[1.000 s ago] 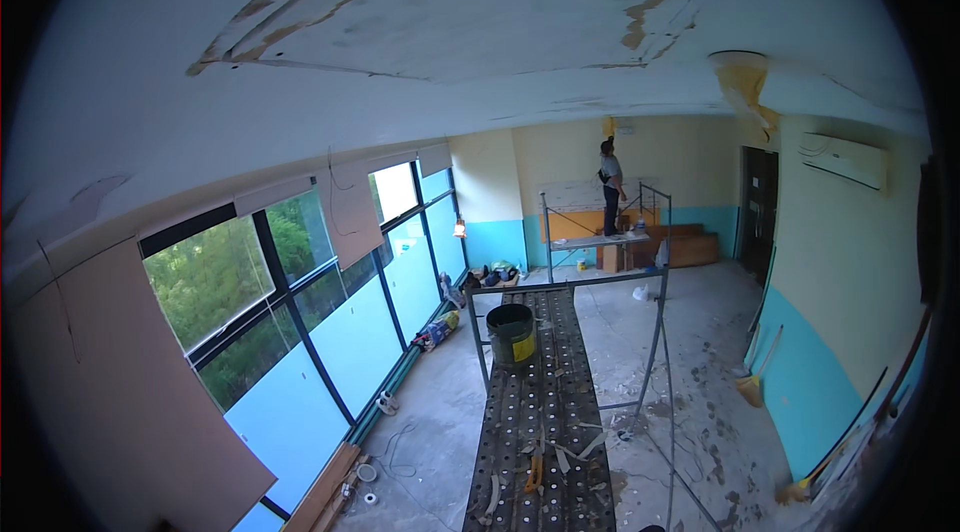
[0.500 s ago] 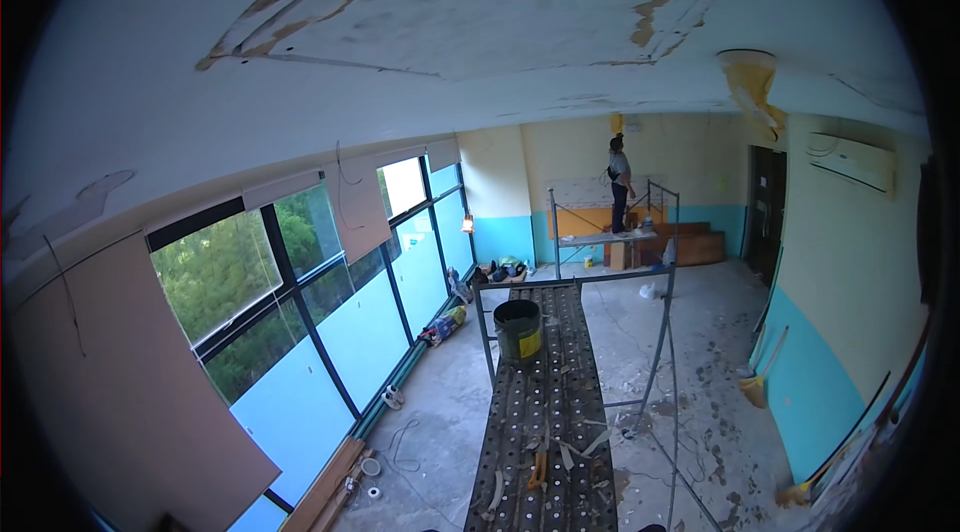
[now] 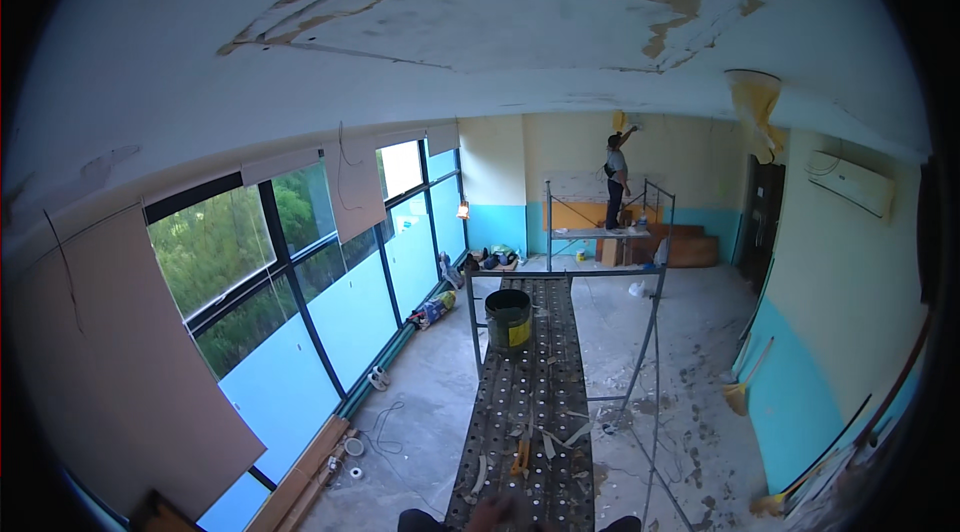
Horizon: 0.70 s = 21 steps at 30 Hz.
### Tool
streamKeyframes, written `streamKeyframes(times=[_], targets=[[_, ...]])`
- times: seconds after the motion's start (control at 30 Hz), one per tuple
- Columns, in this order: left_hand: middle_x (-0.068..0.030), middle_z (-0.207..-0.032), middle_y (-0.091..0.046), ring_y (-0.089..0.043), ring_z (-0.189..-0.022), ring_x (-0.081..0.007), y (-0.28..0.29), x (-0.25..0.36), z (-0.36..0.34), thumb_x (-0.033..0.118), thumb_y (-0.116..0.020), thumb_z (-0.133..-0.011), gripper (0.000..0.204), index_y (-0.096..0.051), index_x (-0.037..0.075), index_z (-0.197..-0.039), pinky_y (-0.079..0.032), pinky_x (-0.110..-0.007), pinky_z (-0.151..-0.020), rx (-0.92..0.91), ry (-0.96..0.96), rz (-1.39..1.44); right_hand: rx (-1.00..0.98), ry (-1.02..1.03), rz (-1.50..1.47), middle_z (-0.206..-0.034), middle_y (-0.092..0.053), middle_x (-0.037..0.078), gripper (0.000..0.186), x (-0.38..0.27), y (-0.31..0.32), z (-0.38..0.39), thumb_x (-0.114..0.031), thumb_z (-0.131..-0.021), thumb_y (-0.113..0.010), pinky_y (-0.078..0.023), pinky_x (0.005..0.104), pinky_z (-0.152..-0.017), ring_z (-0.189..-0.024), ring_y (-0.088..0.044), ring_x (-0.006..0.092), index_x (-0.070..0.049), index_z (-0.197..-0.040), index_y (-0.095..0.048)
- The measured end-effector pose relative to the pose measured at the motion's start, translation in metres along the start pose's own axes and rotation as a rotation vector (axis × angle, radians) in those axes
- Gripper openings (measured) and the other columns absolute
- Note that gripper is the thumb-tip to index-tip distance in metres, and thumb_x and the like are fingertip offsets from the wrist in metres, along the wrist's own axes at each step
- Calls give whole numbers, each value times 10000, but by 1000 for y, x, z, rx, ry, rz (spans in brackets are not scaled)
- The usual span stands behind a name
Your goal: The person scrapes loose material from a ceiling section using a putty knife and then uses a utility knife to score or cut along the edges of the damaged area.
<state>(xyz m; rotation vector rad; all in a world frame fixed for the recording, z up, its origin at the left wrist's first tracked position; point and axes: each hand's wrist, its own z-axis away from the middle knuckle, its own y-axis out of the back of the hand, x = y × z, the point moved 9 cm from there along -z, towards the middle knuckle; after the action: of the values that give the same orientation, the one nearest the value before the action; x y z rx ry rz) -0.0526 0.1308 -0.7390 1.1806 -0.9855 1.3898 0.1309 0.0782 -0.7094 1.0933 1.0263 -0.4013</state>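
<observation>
Platform (image 3: 500,400) with rows of holes runs straight out in front of you. Work looks partway there: loose bits lie on it, not gathered up, but I can't tell how much is left. Its dark bucket (image 3: 508,320) stands toward the far end. Your left hand (image 3: 488,512), it seems, is low at the near end, dim and blurry. I can't see if its grip is apart, together or holding something; your right hand doesn't show clearly. Just past them lies an orange tool (image 3: 519,458), with thin pale strips (image 3: 480,473) around it.

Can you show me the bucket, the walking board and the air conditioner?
Bucket (image 3: 502,325): head view, on its dark side wall.
Board (image 3: 512,388): head view, on its holey top.
Air conditioner (image 3: 850,187): head view, on its front.
</observation>
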Motion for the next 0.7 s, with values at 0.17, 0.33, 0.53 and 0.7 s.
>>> streamKeyframes(times=[0.17, 0.33, 0.53, 0.7], targets=[[-64, -892, -642, -638, -810, -165, -71, 261, -10, 245, -597, -935, 245, -604, 19, -1030, -538, -323, -738, -109, -381, 495, 147, 318, 122, -1176, -594, 228, 404, -154, 179, -65, -243, -939, -508, -464, 448, -934, -1111, -576, 377, -45, -1287, -456], [-129, -1308, -416, -493, -1135, -215, -87, 546, 57, 201, -595, -933, 798, -29, 104, -1487, -467, -364, -928, -193, -985, 803, 351, 731, 403, -1287, -546, 211, 466, -440, 354, 1, -127, -957, -489, -468, 417, -959, -1165, -559, 348, -116, -1411, -386], [-221, -1310, -366, -501, -1138, -282, -96, 749, 185, 244, -581, -948, 882, 100, 96, -1488, -413, -379, -987, -298, -1453, 855, 790, 1221, 849, -1056, -647, 210, 399, -620, 420, 102, -62, -898, -554, -533, 402, -783, -919, -653, 372, -53, -1296, -528], [-266, -1397, -208, -240, -1318, -351, -95, 782, 216, 393, -438, -988, 821, 114, 40, -1483, -212, -383, -1082, -183, -1589, 874, 904, 1375, 1040, -1023, -656, 201, 427, -653, 414, 135, -32, -848, -605, -537, 399, -751, -871, -656, 376, -51, -1272, -554]])
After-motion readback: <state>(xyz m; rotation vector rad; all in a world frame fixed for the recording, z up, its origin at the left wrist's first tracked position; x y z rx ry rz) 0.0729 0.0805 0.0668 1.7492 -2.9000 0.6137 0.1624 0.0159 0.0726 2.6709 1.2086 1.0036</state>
